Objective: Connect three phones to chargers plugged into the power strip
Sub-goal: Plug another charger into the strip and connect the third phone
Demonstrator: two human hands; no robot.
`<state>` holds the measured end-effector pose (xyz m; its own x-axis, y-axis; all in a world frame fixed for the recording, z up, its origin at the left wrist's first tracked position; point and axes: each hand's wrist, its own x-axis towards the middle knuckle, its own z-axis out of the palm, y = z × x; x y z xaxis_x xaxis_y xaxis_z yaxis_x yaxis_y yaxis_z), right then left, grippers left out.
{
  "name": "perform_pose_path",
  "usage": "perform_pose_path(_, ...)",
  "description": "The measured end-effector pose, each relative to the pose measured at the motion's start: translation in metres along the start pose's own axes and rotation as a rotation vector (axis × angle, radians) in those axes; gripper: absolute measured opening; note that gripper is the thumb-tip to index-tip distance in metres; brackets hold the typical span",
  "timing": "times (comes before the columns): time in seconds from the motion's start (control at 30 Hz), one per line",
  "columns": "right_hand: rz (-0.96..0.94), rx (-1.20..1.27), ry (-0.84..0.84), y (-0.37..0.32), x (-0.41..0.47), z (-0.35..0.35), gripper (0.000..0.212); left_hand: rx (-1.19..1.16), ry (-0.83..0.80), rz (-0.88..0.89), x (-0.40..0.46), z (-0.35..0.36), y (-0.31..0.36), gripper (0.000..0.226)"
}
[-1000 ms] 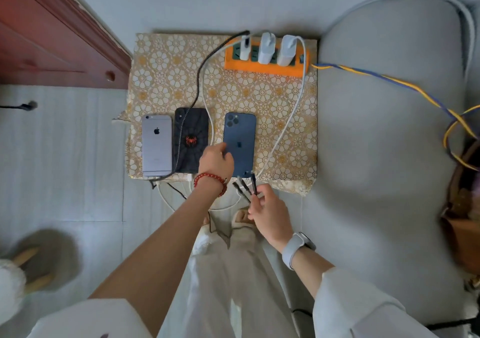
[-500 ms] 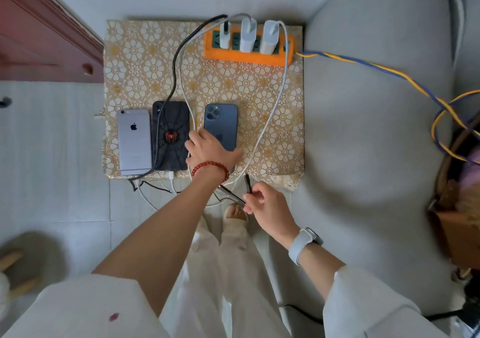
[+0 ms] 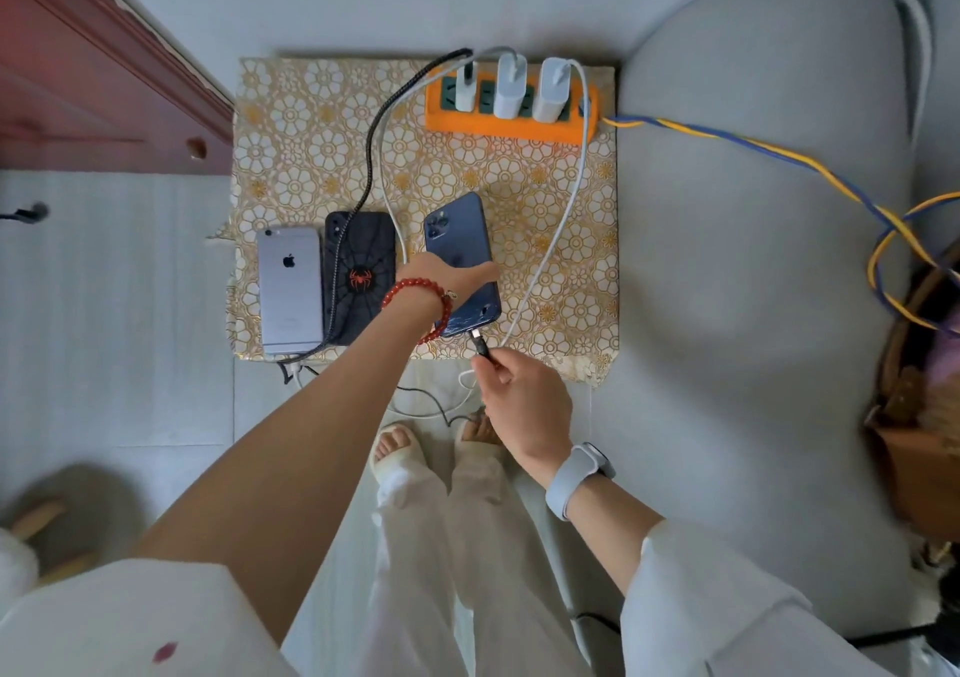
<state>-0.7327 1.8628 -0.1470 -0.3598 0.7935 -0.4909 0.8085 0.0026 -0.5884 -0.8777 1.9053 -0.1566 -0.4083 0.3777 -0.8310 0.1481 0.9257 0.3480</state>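
Note:
Three phones lie face down on a floral-covered table [image 3: 311,156]: a silver phone [image 3: 289,289], a black spider-case phone [image 3: 358,271] and a blue phone [image 3: 460,239]. My left hand [image 3: 449,273] presses on the blue phone, which is turned askew. My right hand [image 3: 511,390] pinches a black cable plug [image 3: 480,346] whose tip touches the blue phone's bottom edge. An orange power strip [image 3: 509,122] at the back holds three white chargers [image 3: 509,84]. A white cable [image 3: 563,213] and a black braided cable [image 3: 371,167] run from them toward the phones.
A grey cushion [image 3: 753,260] lies right of the table, with a blue-and-yellow cord [image 3: 753,151] crossing it. A red wooden cabinet [image 3: 104,83] stands at the left. Loose cable loops hang below the table's front edge near my feet [image 3: 395,447].
My left hand has slid onto the blue phone and turned it askew. My right hand moved up, now holding one black plug against the phone's bottom edge instead of several plugs.

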Motion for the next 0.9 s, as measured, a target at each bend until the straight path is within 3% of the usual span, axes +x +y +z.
perform_pose_path(0.37, 0.040, -0.072, 0.064, -0.001, 0.004, 0.000, 0.029, 0.046, -0.012, 0.027, -0.002, 0.000, 0.009, 0.051)
perform_pose_path(0.9, 0.044, -0.100, 0.016, -0.001, 0.008, -0.008, 0.039, 0.054, -0.010, 0.022, 0.001, 0.004, 0.013, 0.049)
